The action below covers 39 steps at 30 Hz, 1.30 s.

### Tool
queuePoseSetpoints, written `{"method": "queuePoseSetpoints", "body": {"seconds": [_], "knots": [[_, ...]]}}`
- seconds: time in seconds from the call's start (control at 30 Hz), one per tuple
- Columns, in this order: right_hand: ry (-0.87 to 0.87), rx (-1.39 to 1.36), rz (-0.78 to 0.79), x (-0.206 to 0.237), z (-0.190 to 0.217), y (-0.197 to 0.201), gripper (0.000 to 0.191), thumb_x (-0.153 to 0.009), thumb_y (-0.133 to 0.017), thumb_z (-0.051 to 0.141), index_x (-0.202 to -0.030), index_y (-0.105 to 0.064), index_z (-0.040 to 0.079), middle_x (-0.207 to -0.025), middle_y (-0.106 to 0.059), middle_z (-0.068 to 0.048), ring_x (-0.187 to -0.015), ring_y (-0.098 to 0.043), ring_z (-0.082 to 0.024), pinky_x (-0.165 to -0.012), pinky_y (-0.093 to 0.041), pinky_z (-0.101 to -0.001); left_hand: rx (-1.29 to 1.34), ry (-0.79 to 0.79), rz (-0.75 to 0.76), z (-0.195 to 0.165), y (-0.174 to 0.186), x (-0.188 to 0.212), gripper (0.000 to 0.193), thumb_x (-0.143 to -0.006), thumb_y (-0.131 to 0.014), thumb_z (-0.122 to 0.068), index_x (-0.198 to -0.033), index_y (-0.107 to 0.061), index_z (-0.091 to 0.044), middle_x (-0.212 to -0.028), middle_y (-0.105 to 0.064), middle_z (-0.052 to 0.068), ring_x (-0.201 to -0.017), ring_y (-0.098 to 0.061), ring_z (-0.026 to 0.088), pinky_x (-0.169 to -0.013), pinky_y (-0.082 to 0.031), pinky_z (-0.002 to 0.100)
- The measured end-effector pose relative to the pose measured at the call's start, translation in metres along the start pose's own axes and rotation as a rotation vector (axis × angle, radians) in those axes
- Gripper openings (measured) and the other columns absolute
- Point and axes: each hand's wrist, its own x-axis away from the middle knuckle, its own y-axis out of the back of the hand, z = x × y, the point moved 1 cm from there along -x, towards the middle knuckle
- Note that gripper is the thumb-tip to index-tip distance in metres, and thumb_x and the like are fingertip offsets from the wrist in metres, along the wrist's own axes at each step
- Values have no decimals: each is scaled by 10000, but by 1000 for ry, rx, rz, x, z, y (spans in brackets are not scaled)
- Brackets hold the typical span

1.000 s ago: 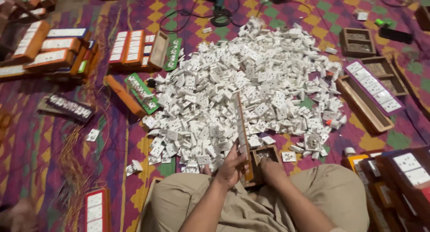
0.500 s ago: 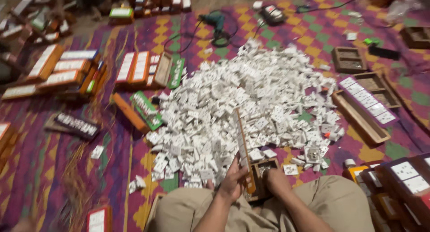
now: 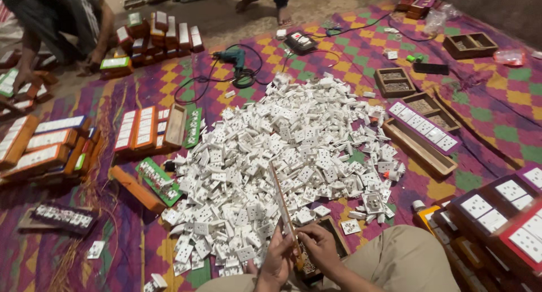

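Both hands, left hand [image 3: 278, 262] and right hand [image 3: 317, 244], fingers closed gripping a long wooden board [image 3: 284, 208] (tilted toward 12 o'clock); white sockets [image 3: 282, 151] heaped beyond.

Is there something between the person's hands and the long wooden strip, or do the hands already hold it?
Nothing visible stands between them. The left hand and the right hand both touch the near end of the long wooden strip, which lies over the pile of white sockets.

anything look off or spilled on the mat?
No tidy stock: the white sockets lie in one loose heap on the patterned mat, with strays apart at lower left. A thin strip lies tilted across the heap, held by both hands. Nothing looks broken.
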Motion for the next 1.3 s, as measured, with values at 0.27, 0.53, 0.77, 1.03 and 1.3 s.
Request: {"method": "queuePoseSetpoints", "body": {"seconds": [0.27,0.53,0.77,1.03,1.3], "knots": [[59,-1,21,9,9,-3,89,-902,-701,41,-952,-757,-5,-922,-727,-83,-814,-706,-149,-722,-568,-286,0,58,-87,5,5,-4,1089,-757,-811,-178,-1599,-123,-115,-1192,-677,209,-1085,-670,303,-936,-580,392],[19,122,-77,15,9,-3,91,-858,-751,56,-924,-749,-6,-938,-755,-83,-822,-706,-166,-710,-559,-288,-17,-66,100,14,17,-4,941,-922,-769,-165,-1656,-182,-113,-1087,-636,74,-867,-638,138,-671,-518,252],[167,85,-27,22,19,-2,123,-877,-739,47,-986,-759,-7,-993,-754,-99,-915,-732,-192,-801,-577,-295,-13,-11,36,6,6,5,951,-857,-768,-170,-1615,-193,-162,-1034,-638,60,-855,-655,142,-653,-529,249],[40,106,-66,13,11,4,103,-920,-729,54,-1005,-781,29,-949,-741,-89,-893,-697,-192,-800,-546,-310,198,16,173,7,6,8,850,-890,-750,-148,-1569,-245,-225,-1100,-636,57,-781,-623,182,-661,-533,313],[215,102,25,18,21,1,117,-923,-708,28,-1031,-748,9,-1035,-738,-91,-990,-711,-205,-870,-555,-309,255,-9,144,6,-2,15,850,-894,-725,-66,-1608,-271,-150,-1234,-632,92,-1132,-645,232,-1009,-526,410]]}}
